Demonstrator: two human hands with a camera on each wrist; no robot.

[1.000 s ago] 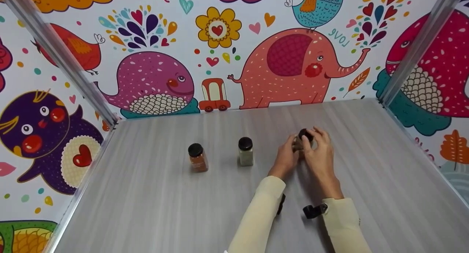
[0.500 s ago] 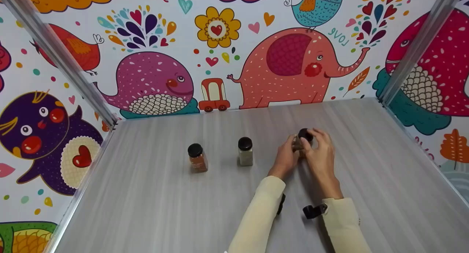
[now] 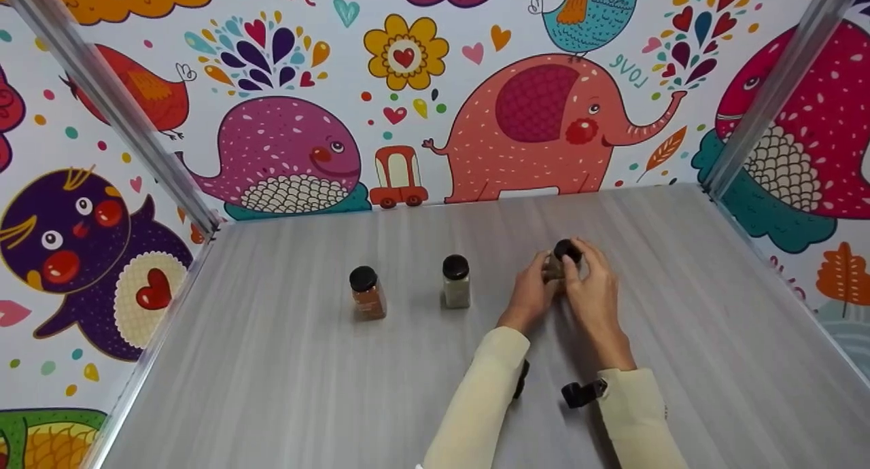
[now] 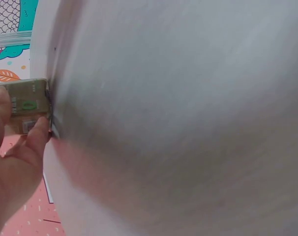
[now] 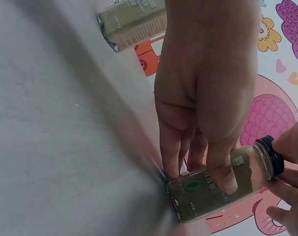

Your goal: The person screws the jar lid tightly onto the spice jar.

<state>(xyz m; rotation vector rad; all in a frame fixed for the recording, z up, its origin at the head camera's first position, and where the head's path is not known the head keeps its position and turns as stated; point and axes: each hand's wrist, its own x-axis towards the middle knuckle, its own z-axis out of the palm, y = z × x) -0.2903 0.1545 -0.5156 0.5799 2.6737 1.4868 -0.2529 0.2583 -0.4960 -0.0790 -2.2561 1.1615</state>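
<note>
A square spice jar (image 5: 208,191) of greenish-brown powder, with a green mark on its label, stands on the table at the right. My left hand (image 3: 530,289) grips its body between thumb and fingers, low on the glass in the left wrist view. The right hand (image 3: 595,289) pinches the black cap (image 3: 566,250) from the other side. In the right wrist view, the cap (image 5: 272,156) sits on the threaded neck, with bare thread showing beneath it. Fingers cover much of the jar in the head view.
Left of the hands stands a jar of pale green powder (image 3: 457,292) with a black cap. Farther left is a jar of orange-brown powder (image 3: 369,301), also capped. Patterned walls (image 3: 408,129) and metal posts (image 3: 768,95) border the grey table (image 3: 285,387).
My right fingers have shifted slightly round the cap. The left hand keeps its grip on the jar, and the two other jars have not moved.
</note>
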